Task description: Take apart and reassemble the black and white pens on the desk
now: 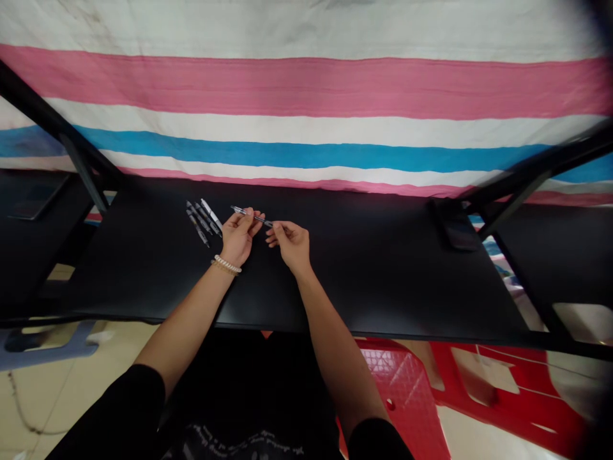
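loose pens (204,218) at left, one pen (266,223) up between both grips over the desk (373,275)!
left grip (241,235) clamped on the pen's left stretch, right grip (290,243) pinched on its right end; it looks light and stiff, slim enough to roll, probably slick too, and the mid-barrel should give surest purchase, fingertips only, since hard bending could crack it; phone (457,225) out at right.

Slim, dark-and-silvery pen (238,209) (partly hidden), held aslant.
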Demonstrator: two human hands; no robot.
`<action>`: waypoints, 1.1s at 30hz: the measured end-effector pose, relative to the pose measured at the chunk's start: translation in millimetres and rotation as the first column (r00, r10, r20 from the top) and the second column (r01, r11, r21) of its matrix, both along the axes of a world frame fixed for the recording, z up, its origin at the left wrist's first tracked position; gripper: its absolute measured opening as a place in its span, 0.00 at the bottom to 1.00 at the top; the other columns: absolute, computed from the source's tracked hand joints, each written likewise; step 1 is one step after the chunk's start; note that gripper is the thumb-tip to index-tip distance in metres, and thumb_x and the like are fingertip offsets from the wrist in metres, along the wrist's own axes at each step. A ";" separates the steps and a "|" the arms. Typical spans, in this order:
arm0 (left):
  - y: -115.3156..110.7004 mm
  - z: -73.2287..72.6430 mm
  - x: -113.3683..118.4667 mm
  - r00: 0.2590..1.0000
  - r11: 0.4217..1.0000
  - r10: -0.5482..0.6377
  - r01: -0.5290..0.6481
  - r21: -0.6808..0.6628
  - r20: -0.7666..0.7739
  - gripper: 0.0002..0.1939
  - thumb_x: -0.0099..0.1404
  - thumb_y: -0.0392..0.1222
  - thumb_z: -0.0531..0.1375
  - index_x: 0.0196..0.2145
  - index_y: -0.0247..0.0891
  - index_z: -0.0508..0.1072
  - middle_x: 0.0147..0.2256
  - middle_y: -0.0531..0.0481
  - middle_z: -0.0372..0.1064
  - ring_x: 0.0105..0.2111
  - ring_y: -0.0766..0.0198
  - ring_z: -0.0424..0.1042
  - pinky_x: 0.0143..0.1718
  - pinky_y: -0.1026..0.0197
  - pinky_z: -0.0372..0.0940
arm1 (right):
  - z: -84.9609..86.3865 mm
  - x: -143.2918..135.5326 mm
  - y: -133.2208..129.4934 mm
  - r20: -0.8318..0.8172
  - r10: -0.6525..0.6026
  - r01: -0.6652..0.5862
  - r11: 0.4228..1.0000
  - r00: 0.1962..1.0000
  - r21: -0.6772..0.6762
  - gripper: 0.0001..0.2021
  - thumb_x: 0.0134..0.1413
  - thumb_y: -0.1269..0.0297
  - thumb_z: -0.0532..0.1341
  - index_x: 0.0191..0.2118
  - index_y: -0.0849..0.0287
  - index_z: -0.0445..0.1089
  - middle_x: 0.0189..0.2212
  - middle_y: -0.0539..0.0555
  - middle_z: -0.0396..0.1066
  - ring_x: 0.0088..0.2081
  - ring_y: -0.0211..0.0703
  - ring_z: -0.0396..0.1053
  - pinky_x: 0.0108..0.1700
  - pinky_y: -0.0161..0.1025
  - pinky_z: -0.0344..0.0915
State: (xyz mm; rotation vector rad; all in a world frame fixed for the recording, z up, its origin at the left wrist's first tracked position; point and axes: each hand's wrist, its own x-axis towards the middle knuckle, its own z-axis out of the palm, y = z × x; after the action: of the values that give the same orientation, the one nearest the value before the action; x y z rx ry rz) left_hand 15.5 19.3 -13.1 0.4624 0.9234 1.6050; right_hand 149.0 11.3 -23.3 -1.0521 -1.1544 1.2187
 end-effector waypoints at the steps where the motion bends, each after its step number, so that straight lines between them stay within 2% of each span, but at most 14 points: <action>1: 0.1 -0.5 0.0 1.000 1.000 -0.008 0.008 -0.001 -0.003 0.17 0.53 0.46 0.76 0.33 0.37 0.76 0.35 0.49 0.79 0.39 0.63 0.80 0.47 0.57 0.72 | -0.3 0.2 0.2 0.007 -0.005 0.005 1.000 1.000 0.013 0.21 0.53 0.43 0.68 0.40 0.57 0.78 0.33 0.55 0.79 0.32 0.43 0.78 0.36 0.44 0.79; 4: 0.2 -1.5 0.0 1.000 1.000 -0.027 0.027 0.002 -0.006 0.16 0.54 0.46 0.75 0.34 0.37 0.76 0.35 0.50 0.79 0.39 0.63 0.80 0.48 0.57 0.72 | -0.5 1.1 0.4 0.001 -0.037 0.037 0.997 0.999 0.074 0.20 0.47 0.48 0.73 0.43 0.54 0.78 0.45 0.56 0.79 0.42 0.46 0.79 0.43 0.45 0.79; 5: 0.1 -1.6 0.1 0.999 0.999 -0.033 0.033 0.001 -0.005 0.16 0.54 0.46 0.75 0.34 0.37 0.76 0.35 0.50 0.79 0.39 0.63 0.80 0.48 0.56 0.72 | -0.4 1.2 0.4 -0.007 -0.024 0.025 0.998 1.000 0.055 0.21 0.48 0.47 0.72 0.45 0.53 0.77 0.44 0.55 0.79 0.41 0.45 0.79 0.42 0.45 0.79; 7: 0.0 -1.4 0.2 0.999 0.999 -0.038 0.038 -0.001 -0.001 0.15 0.55 0.45 0.75 0.34 0.37 0.76 0.35 0.50 0.78 0.39 0.63 0.80 0.48 0.57 0.72 | -0.5 0.9 0.0 -0.011 0.004 -0.004 1.000 1.000 0.004 0.20 0.55 0.45 0.67 0.45 0.54 0.77 0.36 0.54 0.78 0.33 0.43 0.78 0.36 0.45 0.79; 9: -0.2 -0.7 0.5 1.000 1.000 -0.031 0.031 -0.005 0.004 0.15 0.55 0.45 0.75 0.33 0.37 0.75 0.35 0.50 0.78 0.39 0.64 0.80 0.48 0.58 0.72 | -0.6 0.2 -0.7 0.030 -0.002 0.001 0.999 1.000 0.040 0.18 0.57 0.45 0.65 0.40 0.55 0.78 0.35 0.55 0.77 0.33 0.44 0.78 0.37 0.45 0.79; 11: -0.4 0.2 0.8 1.000 1.000 -0.020 0.020 -0.006 0.010 0.16 0.54 0.46 0.75 0.33 0.37 0.75 0.35 0.51 0.78 0.39 0.64 0.80 0.47 0.59 0.72 | -0.6 -0.4 -1.3 0.082 -0.022 0.011 0.992 0.996 0.129 0.16 0.54 0.47 0.68 0.40 0.54 0.78 0.45 0.58 0.76 0.43 0.47 0.78 0.43 0.45 0.79; 13: -0.8 0.9 1.3 1.000 1.000 -0.014 0.015 -0.004 0.019 0.16 0.53 0.46 0.76 0.33 0.37 0.76 0.34 0.51 0.78 0.38 0.65 0.80 0.46 0.59 0.72 | -0.7 -0.8 -1.3 0.088 -0.011 -0.002 0.989 0.996 0.145 0.19 0.53 0.48 0.69 0.46 0.53 0.76 0.50 0.58 0.74 0.47 0.47 0.77 0.45 0.45 0.78; 15: -1.3 1.4 1.7 1.000 1.000 -0.016 0.016 -0.001 0.021 0.17 0.52 0.46 0.76 0.32 0.37 0.75 0.34 0.51 0.78 0.37 0.65 0.80 0.46 0.60 0.72 | -0.9 -0.8 -0.9 0.057 0.005 -0.010 0.996 0.998 0.086 0.20 0.57 0.47 0.66 0.49 0.53 0.74 0.43 0.56 0.76 0.39 0.45 0.78 0.40 0.45 0.79; 17: -1.7 1.7 2.0 1.000 1.000 -0.019 0.019 0.001 0.017 0.17 0.52 0.47 0.76 0.32 0.37 0.75 0.34 0.50 0.78 0.38 0.64 0.80 0.47 0.59 0.71 | -0.8 -0.5 -0.3 0.044 -0.012 0.010 0.998 0.999 0.066 0.16 0.58 0.48 0.65 0.44 0.55 0.76 0.36 0.55 0.77 0.35 0.44 0.78 0.40 0.46 0.79; 19: -1.9 2.0 2.1 1.000 1.000 -0.021 0.021 -0.001 0.021 0.17 0.53 0.47 0.76 0.32 0.37 0.75 0.34 0.50 0.78 0.38 0.64 0.80 0.48 0.58 0.71 | 0.0 -0.4 0.0 0.047 -0.038 0.033 0.995 0.998 0.098 0.14 0.53 0.51 0.69 0.39 0.55 0.76 0.39 0.55 0.78 0.41 0.46 0.78 0.46 0.47 0.78; 21: -1.9 2.7 2.2 0.999 1.000 -0.017 0.017 -0.007 0.037 0.17 0.51 0.46 0.76 0.33 0.37 0.76 0.34 0.51 0.78 0.37 0.64 0.80 0.46 0.59 0.71 | 1.1 -1.2 -0.2 0.025 -0.041 0.038 0.993 0.999 0.112 0.17 0.48 0.52 0.72 0.42 0.54 0.76 0.44 0.56 0.78 0.46 0.47 0.78 0.49 0.46 0.77; 23: -1.9 3.7 2.5 0.998 1.000 -0.015 0.015 -0.008 0.054 0.18 0.50 0.46 0.77 0.32 0.37 0.76 0.33 0.51 0.78 0.36 0.65 0.79 0.44 0.61 0.72 | 1.8 -3.2 -0.9 -0.011 -0.003 0.003 0.998 1.000 0.067 0.21 0.49 0.50 0.72 0.45 0.54 0.76 0.41 0.55 0.79 0.40 0.45 0.79 0.43 0.44 0.79; 26: -1.9 5.5 2.6 0.998 1.000 0.002 -0.001 -0.012 0.069 0.18 0.50 0.45 0.77 0.31 0.36 0.75 0.32 0.51 0.78 0.35 0.66 0.79 0.42 0.62 0.72 | 2.4 -5.9 -2.2 -0.029 0.021 -0.021 1.000 0.999 0.003 0.21 0.53 0.44 0.68 0.42 0.57 0.77 0.31 0.53 0.79 0.28 0.41 0.77 0.34 0.42 0.79; 33: 0.0 6.8 1.6 0.991 0.993 0.099 -0.093 -0.074 0.092 0.11 0.59 0.41 0.72 0.32 0.36 0.74 0.34 0.51 0.78 0.38 0.66 0.80 0.48 0.62 0.71 | 5.1 -1.3 -0.9 -0.048 -0.126 0.126 0.992 0.991 -0.007 0.21 0.48 0.46 0.71 0.40 0.58 0.78 0.31 0.54 0.80 0.30 0.43 0.79 0.33 0.40 0.78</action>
State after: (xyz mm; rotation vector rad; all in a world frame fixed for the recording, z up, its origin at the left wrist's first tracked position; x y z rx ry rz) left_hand 17.1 19.3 -6.3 0.2935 0.9379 1.6613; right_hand 147.7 10.4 -18.2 -1.0770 -1.0329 1.1414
